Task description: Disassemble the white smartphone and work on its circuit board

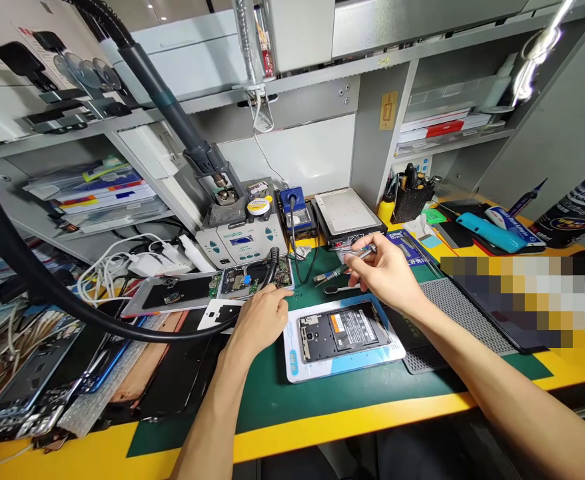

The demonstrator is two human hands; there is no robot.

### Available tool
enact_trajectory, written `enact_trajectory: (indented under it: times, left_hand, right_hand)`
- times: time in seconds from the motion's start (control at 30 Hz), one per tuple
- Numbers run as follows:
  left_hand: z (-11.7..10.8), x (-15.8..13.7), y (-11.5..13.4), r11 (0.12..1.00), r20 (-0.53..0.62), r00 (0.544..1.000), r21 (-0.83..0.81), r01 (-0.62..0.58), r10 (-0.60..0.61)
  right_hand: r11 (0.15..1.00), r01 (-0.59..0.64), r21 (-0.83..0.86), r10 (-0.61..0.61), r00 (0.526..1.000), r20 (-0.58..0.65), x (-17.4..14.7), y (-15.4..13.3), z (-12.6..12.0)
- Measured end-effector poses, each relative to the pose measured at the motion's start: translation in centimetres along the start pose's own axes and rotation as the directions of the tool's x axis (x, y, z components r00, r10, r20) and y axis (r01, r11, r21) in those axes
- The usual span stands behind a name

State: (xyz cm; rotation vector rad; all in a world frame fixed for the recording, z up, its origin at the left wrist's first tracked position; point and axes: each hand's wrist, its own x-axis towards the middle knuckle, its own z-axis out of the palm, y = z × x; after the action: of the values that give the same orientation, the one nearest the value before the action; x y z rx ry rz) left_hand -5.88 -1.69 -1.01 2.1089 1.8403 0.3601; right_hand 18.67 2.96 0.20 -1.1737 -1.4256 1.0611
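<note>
My left hand [262,319] rests on the green mat with its fingers curled and the index fingertip beside several tiny dark screws [297,295]. Whatever lies under its fingers is hidden. Raised above the mat, my right hand [383,270] is closed round a slim silver screwdriver [369,252]; its tip is hard to make out. Between my hands lies an opened phone [317,340] with its battery [355,328] showing, on a white and blue tray [295,369]. A brush [330,275] and black tweezers [340,289] lie just behind the tray.
Behind the mat stand a hot air station [242,248] and a soldering iron holder [292,200]. A black hose [137,331] loops across the left. Phone parts [17,380] crowd the left side. At right are a perforated mat [452,313], a tool cup [412,200] and a spray can [577,207].
</note>
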Motion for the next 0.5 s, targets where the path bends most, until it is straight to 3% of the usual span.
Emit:
enact_trajectory:
  times: [0.5]
  left_hand:
    - [-0.11, -0.29, 0.48, 0.998, 0.040, 0.997, -0.029, -0.059, 0.060]
  right_hand:
    - [1.000, 0.007, -0.016, -0.007, 1.000, -0.017, -0.05, -0.37, 0.06]
